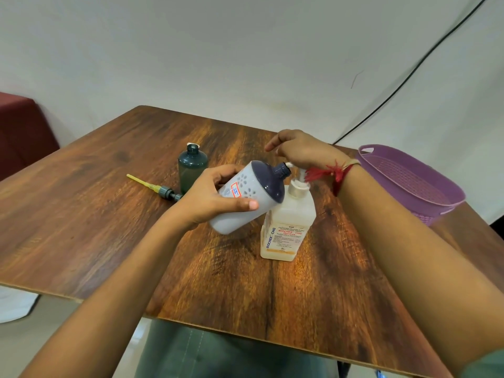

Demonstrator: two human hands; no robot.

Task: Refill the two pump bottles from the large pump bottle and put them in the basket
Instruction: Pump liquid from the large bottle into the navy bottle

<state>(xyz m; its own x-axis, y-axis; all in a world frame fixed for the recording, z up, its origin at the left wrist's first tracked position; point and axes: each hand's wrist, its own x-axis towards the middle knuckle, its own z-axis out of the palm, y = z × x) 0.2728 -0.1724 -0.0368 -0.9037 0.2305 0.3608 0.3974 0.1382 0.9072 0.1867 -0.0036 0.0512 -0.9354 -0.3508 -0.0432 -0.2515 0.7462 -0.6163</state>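
Observation:
My left hand (215,195) grips a grey-white bottle (246,197) with a dark blue top, tilted so that its open neck meets the white spout of the large pump bottle (289,222). That large bottle stands upright at the table's middle, translucent with pale liquid and orange print. My right hand (297,150) rests on its pump head, which it mostly hides. A dark teal bottle (192,166) stands uncapped behind my left hand. Its pump with a yellow tube (152,186) lies on the table to the left.
A purple basket (414,184) sits at the table's right edge, with nothing visible inside. The wooden table (109,214) ends close to my body. A black cable runs down the white wall at the back right. A dark red object stands at the far left.

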